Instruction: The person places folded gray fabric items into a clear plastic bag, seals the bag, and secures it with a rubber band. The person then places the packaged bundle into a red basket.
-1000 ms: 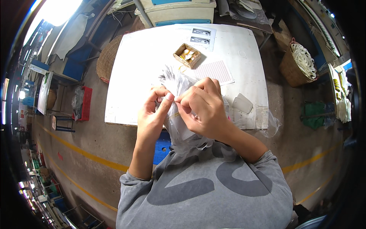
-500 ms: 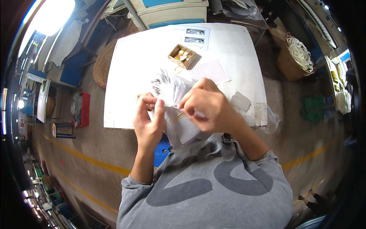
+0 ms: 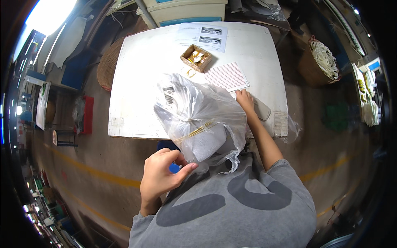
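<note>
A clear plastic bag [image 3: 229,108] leans over the near edge of the white table, with a pale grey, rounded bundle [image 3: 202,145] inside. Its film gathers into creases at the middle, and yellowish rubber bands [image 3: 201,129] cross it below that point. My left hand [image 3: 159,175] is at the bag's lower left edge, thumb and forefinger closed on the film. My right hand [image 3: 245,100] rests on the table beyond the bag, fingers stretched out by the near corner of a sheet with small red printed marks [image 3: 226,76]. Its palm is hidden.
A small wooden box [image 3: 196,58] holds little pieces, with loose rubber bands [image 3: 189,72] beside it. A printed sheet [image 3: 213,36] lies at the far edge. A flat, greyish clear piece [image 3: 261,109] sits beside my right forearm. Woven baskets [image 3: 316,66] stand around the table.
Both hands have left the gathered middle of the bag. My left hand moved down to the bag's edge; my right hand reached forward and right onto the table. The bag's film has spread out.
</note>
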Demonstrator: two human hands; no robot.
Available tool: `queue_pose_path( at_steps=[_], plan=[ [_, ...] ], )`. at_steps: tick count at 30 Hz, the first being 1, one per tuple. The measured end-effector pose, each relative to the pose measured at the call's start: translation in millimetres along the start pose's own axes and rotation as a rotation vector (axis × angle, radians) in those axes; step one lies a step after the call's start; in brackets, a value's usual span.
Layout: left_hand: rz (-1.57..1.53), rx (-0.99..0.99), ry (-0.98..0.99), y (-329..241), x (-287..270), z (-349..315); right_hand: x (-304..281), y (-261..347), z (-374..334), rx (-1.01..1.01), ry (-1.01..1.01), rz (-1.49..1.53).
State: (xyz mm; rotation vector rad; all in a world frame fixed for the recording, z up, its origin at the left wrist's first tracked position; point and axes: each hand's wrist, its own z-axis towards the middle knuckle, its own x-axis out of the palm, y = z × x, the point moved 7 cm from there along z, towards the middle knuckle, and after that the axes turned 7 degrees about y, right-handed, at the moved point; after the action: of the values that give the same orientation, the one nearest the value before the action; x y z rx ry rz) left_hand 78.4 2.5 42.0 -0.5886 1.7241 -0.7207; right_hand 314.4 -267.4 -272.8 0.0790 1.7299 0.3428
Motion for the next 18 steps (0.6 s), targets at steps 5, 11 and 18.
queue_pose_path(
  at_steps=[5,11,18],
  plan=[
    [-0.116,0.123,0.028,1,8,5,6,9,13,-0.043,0.044,0.071],
    [-0.618,0.064,-0.049,24,29,9,-43,7,3,-0.155,0.086,0.554],
    [-0.836,-0.069,-0.307,35,34,27,-42,-12,18,-0.159,-0.160,0.588]
  ],
)
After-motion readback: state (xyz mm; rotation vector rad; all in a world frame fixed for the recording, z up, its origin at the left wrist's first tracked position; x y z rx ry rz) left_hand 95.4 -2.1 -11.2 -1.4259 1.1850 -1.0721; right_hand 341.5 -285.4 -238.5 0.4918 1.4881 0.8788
